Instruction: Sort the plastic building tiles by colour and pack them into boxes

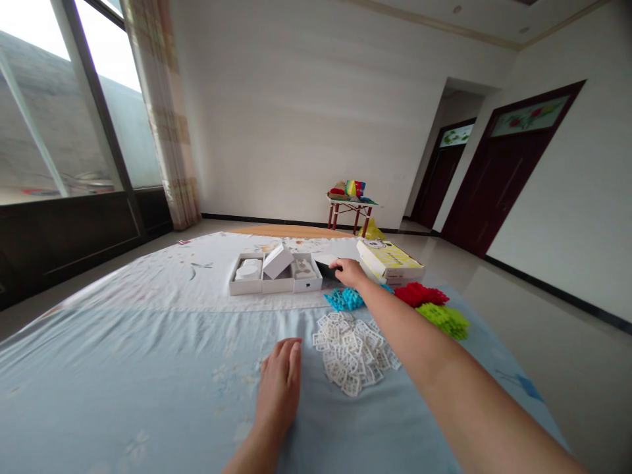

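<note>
My right hand reaches out to the far part of the table. Its fingers are closed on the edge of a flat, dark, phone-like object beside the white boxes; the hand hides part of it. My left hand rests on the light blue cloth, its fingers loosely extended and nothing visible in them. Between my arms lies a heap of white plastic lattice pieces. Blue plastic pieces lie just below my right hand. Red pieces and green pieces are piled beyond my right forearm.
Three open white boxes stand in a row, among them the left box and right box; a white lid leans over the middle one. A yellow-and-white carton sits at the right. By the wall is a small table with colourful items.
</note>
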Available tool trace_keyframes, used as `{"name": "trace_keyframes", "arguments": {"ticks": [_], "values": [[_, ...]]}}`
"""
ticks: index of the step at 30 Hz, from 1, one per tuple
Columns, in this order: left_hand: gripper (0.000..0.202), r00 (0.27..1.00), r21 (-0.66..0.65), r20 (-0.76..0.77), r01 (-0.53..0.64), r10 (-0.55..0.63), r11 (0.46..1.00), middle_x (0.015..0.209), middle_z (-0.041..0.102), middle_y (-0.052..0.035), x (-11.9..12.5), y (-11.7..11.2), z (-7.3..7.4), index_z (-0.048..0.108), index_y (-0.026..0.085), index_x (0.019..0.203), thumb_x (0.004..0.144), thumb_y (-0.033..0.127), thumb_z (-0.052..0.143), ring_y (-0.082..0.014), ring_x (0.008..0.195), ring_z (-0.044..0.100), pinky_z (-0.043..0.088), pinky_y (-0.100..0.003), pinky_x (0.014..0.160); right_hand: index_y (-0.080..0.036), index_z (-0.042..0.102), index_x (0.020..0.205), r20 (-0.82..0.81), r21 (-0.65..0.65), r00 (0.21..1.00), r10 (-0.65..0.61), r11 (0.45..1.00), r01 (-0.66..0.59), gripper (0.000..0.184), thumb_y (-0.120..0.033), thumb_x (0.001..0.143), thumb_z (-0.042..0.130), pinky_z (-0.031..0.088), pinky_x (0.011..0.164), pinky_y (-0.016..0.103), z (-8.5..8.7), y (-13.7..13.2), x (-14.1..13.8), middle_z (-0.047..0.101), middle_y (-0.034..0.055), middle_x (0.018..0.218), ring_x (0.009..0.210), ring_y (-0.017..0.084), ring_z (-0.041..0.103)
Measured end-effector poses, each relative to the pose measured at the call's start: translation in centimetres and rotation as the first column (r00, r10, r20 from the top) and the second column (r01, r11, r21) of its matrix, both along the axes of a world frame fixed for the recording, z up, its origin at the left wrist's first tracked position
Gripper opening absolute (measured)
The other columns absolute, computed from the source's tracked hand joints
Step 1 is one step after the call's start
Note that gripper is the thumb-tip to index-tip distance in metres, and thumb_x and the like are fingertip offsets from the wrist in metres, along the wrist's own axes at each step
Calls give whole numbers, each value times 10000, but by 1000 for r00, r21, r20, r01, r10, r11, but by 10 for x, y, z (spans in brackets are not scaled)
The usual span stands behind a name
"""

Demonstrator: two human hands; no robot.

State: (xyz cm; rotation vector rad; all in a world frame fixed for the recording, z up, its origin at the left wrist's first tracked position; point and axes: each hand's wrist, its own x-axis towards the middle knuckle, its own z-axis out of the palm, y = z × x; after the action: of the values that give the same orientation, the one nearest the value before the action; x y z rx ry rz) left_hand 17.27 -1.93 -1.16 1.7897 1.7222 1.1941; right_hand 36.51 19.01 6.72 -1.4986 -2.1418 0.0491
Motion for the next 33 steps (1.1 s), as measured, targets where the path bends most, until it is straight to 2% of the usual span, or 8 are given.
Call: {"name": "trace_keyframes", "arguments": {"ticks": [6,10,16,21,23,25,29,33], "values": [[379,997,18,72,-7,6,1000,1062,613,-64,0,2,-2,624,230,989,871,409,312,-222,1022,549,408,-396,900,-175,665,1017,-17,169,1000,-14,985,16,376,-51,715,478,363,986,318,10,-13,-5,670,64,1021,1006,187,577],[385,970,67,245,-23,6,997,1045,601,-78,-3,8,-7,616,209,985,861,434,329,-222,1007,553,409,-396,908,-193,648,1036,-90,353,992,90,934,-53,356,-77,738,493,305,1042,388,17,-44,-3,670,49,1011,985,188,579],[478,755,65,634,-270,169,961,1057,588,-115,-33,25,-1,580,158,1012,842,507,300,-225,935,579,466,-377,774,-240,626,1071,-225,326,918,325,913,-243,323,-146,785,508,334,1034,393,14,-134,-11,664,19,1025,1002,170,582],[455,623,70,719,-504,307,861,1077,586,-112,-83,33,18,573,146,981,825,474,298,-202,872,593,464,-331,690,-251,602,1104,-261,247,824,503,860,-446,365,-108,781,510,308,1045,385,-5,-194,-33,661,13,1003,959,143,589],[458,647,54,676,-521,353,852,1037,606,-109,-100,33,23,579,143,962,810,475,302,-204,849,599,460,-322,668,-245,600,1100,-240,217,800,550,834,-508,366,-92,781,507,300,1044,381,-15,-207,-40,660,17,1003,954,140,584],[463,736,21,567,-461,370,887,951,637,-101,-112,31,26,596,141,916,787,493,325,-213,814,607,454,-320,659,-238,607,1083,-192,177,789,583,812,-557,351,-84,784,506,289,1043,388,-25,-214,-44,664,21,993,949,144,582],[409,955,-121,114,-261,275,958,772,665,-70,-115,23,38,636,168,777,696,531,466,-241,751,609,434,-316,644,-232,620,1047,-127,101,805,580,815,-571,319,-85,778,531,302,1017,397,-44,-217,-47,669,26,962,945,162,576],[363,934,-121,-234,-305,271,945,777,671,-70,-104,14,50,657,204,791,688,512,493,-259,748,607,403,-313,598,-239,610,1056,-141,110,809,570,822,-559,326,-84,781,531,331,978,395,-54,-218,-47,661,28,961,946,170,565]]}}
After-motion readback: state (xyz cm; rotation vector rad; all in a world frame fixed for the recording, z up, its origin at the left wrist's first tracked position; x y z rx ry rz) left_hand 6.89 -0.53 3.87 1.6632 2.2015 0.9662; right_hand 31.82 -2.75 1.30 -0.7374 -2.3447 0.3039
